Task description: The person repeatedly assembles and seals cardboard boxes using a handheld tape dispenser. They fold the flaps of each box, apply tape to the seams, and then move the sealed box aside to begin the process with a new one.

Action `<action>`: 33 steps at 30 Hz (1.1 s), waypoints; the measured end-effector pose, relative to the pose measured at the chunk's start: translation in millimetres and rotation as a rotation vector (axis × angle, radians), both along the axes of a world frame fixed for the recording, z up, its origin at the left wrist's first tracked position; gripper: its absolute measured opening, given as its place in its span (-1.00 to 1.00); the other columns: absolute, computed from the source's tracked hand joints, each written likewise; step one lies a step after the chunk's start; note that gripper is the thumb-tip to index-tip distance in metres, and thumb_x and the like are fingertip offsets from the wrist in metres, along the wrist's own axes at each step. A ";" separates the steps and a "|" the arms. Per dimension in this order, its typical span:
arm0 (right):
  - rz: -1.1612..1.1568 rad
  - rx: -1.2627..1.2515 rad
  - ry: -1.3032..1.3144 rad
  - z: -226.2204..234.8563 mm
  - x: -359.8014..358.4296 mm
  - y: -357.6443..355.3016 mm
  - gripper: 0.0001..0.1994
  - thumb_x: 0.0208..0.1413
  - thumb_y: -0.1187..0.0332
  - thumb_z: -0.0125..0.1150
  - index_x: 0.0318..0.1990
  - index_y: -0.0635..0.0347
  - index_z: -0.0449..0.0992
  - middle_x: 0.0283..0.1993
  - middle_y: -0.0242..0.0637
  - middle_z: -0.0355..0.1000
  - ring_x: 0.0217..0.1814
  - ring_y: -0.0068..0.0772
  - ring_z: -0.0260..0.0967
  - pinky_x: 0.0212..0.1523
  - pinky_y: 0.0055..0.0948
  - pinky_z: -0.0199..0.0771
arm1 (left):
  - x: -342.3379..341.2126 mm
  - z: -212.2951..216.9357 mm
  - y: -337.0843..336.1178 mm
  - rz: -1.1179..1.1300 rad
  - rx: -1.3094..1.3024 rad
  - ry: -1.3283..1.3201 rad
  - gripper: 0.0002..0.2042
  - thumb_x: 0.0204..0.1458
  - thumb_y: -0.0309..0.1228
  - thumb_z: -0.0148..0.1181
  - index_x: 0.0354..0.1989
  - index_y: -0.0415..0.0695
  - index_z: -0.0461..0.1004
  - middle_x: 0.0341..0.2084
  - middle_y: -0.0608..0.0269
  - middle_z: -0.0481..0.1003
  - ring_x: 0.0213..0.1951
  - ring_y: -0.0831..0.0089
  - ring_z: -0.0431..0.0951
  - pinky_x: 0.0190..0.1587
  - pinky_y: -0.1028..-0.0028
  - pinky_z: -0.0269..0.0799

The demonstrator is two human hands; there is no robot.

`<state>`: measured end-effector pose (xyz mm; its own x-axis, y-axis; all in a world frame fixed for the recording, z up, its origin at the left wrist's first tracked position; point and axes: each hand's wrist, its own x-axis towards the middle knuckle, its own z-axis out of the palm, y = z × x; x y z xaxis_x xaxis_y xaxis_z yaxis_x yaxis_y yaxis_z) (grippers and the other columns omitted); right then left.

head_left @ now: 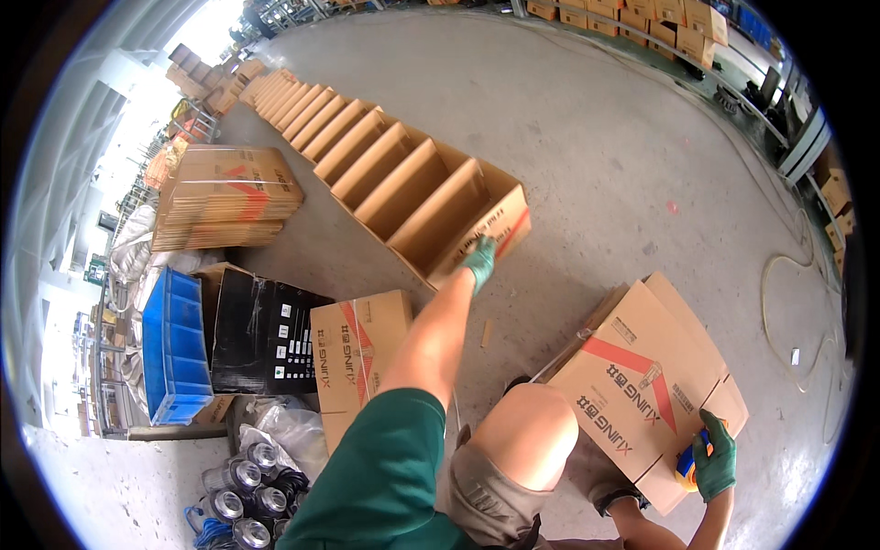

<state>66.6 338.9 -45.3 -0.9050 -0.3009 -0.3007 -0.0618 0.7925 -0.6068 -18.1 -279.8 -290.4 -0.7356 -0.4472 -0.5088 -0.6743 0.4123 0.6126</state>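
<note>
My left hand [481, 261], in a green glove, reaches forward to the nearest open cardboard box [500, 225] in a long row. Its fingers are stretched out against the box's printed near side. My right hand [718, 461], also gloved in green, is closed around a blue and orange tape dispenser [685, 467]. That dispenser is over the near right end of a flattened carton stack [632, 385], which lies beside my knee. The glove partly hides the dispenser.
At left stand a strapped stack of flat cartons [225, 197], a blue plastic crate [174, 348], a black box [261, 335] and a brown carton [362, 348]. Round metal parts [246, 475] lie at lower left. A hose [765, 284] curls on the floor at right.
</note>
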 end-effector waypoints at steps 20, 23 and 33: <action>-0.046 0.725 -0.289 -52.7 44.5 47.2 -0.50 0.17 0.20 0.17 0.27 -0.03 0.32 0.08 0.07 0.46 0.14 0.12 0.44 0.11 -0.04 0.47 | -47.2 132.2 231.1 -1.050 -0.034 -0.426 -0.41 0.25 -0.28 -0.03 0.47 -0.07 0.11 0.29 0.07 0.36 0.02 0.25 0.55 -0.01 0.20 0.56; -0.051 0.600 -0.169 -97.3 54.4 75.2 -0.65 0.18 0.23 0.13 0.12 0.03 0.43 -0.04 0.03 0.52 0.06 0.10 0.47 0.02 -0.06 0.46 | -36.4 65.4 263.8 -1.087 -0.255 -0.210 -0.69 0.06 -0.37 0.04 -0.01 -0.10 0.47 -0.15 0.03 0.54 -0.26 0.18 0.60 -0.19 0.20 0.54; -0.838 -0.121 -0.315 -131.2 44.6 73.4 -0.76 0.24 0.25 0.18 -0.04 0.17 0.53 -0.27 -0.31 0.51 -0.25 -0.39 0.45 -0.21 -0.35 0.43 | -18.8 106.5 282.2 -0.521 0.083 0.130 -0.60 0.06 -0.39 0.21 0.10 -0.22 0.49 -0.08 -0.07 0.59 -0.02 0.12 0.58 0.05 0.23 0.46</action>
